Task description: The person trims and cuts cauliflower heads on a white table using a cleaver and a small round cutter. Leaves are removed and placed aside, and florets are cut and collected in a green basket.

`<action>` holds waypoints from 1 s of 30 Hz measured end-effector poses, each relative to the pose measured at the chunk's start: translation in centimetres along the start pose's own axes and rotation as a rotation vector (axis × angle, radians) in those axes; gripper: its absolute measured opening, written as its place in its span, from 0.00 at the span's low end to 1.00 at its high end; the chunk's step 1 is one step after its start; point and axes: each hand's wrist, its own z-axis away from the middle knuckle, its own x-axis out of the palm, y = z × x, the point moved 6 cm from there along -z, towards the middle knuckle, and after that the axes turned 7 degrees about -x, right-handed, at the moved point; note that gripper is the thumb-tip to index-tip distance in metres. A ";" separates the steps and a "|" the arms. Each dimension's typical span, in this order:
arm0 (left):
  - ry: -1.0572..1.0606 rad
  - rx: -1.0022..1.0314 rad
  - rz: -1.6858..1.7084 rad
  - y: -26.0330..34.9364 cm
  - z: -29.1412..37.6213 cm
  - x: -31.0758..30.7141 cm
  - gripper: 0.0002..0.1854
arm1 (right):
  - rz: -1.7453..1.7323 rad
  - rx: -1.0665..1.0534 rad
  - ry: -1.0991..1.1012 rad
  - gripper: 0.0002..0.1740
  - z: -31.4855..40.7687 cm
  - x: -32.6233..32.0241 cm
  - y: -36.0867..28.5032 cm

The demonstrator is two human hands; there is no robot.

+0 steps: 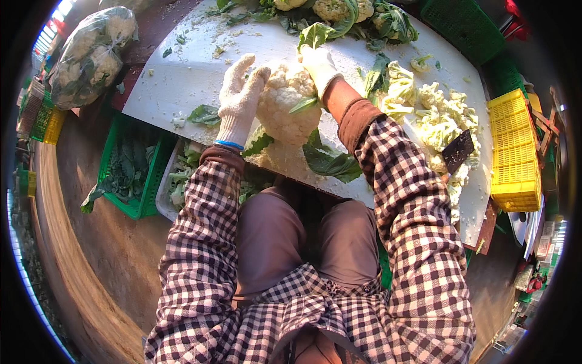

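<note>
A whole cauliflower head point(288, 107) sits near the front edge of the white table top point(182, 73), with a small green leaf across its side. My left hand point(241, 93), in a knitted white glove, is just left of it with thumb and fingers spread. Its fingertips are close to the curds; whether they touch cannot be seen. At the head's far right side, my gloved right hand point(318, 66) pinches a green cauliflower leaf point(314, 35). Loose leaves point(334, 164) lie by the front edge, partly under the head.
Cut florets point(436, 113) are heaped on the right, a dark-bladed cleaver point(458, 151) on them. More cauliflowers point(343, 10) lie at the back. Bagged cauliflowers point(93, 59) are far left. Leaves fill a green crate point(148, 195) below; a yellow crate point(514, 150) stands right.
</note>
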 end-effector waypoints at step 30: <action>-0.113 -0.321 -0.302 0.7 2.5 -6.8 0.40 | 0.183 -0.886 -0.259 0.36 18.3 -2.2 -11.0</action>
